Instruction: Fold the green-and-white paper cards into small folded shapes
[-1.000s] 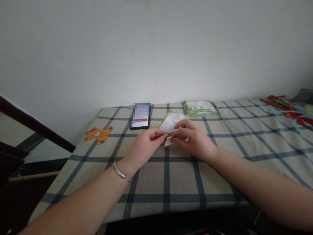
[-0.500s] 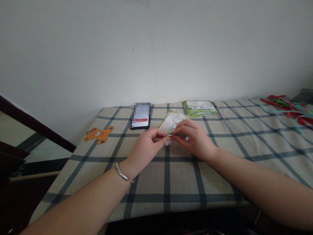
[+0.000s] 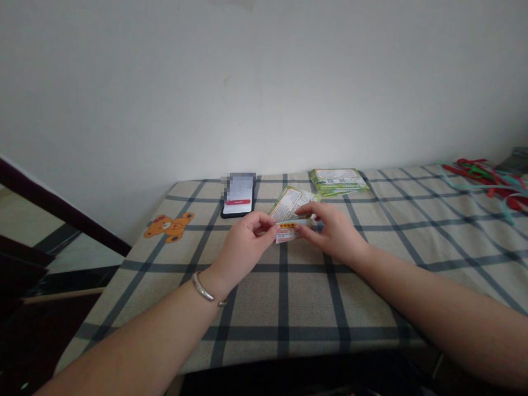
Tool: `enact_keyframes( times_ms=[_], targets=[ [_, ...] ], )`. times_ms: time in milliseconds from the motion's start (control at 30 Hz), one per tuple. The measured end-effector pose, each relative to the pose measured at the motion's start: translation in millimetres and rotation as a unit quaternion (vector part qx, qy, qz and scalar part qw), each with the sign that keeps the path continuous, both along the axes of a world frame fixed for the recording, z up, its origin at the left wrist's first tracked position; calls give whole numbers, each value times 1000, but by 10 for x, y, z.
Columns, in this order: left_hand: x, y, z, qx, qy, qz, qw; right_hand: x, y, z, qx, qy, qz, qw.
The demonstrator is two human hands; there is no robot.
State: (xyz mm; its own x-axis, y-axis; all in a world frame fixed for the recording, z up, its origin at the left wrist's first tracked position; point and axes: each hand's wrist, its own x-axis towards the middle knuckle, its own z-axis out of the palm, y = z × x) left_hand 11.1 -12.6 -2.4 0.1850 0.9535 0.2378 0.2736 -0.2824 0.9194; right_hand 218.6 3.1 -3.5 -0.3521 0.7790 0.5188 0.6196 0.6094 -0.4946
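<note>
My left hand [image 3: 246, 242] and my right hand [image 3: 332, 232] meet over the middle of a checked tablecloth [image 3: 289, 297]. Both pinch the same small printed paper leaflet [image 3: 289, 230], white with a red and yellow strip, the left at its left edge and the right at its right edge. Just behind it a green and white printed sheet [image 3: 289, 201] lies flat on the cloth, partly covered by my right fingers. A silver bangle [image 3: 204, 289] sits on my left wrist.
A black phone [image 3: 238, 195] with a lit screen lies at the back left. A stack of green printed leaflets [image 3: 338, 181] sits near the wall. Red and green ribbons [image 3: 490, 179] trail at the far right. An orange bear print [image 3: 168, 226] marks the cloth's left side.
My hands have drawn slightly apart, so the small leaflet now shows more between the fingertips. The view has shifted a little to the left.
</note>
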Motion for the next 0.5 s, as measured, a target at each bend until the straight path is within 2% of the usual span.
enact_keyframes(
  times_ms=[233, 500],
  targets=[
    [-6, 11, 2, -12, -24, 6, 1000, -20, 18, -23, -113, 85, 5, 990],
    [-9, 38, -36, -1, -77, -20, 997, -45, 62, -127, -145, 192, 43, 970]
  ],
)
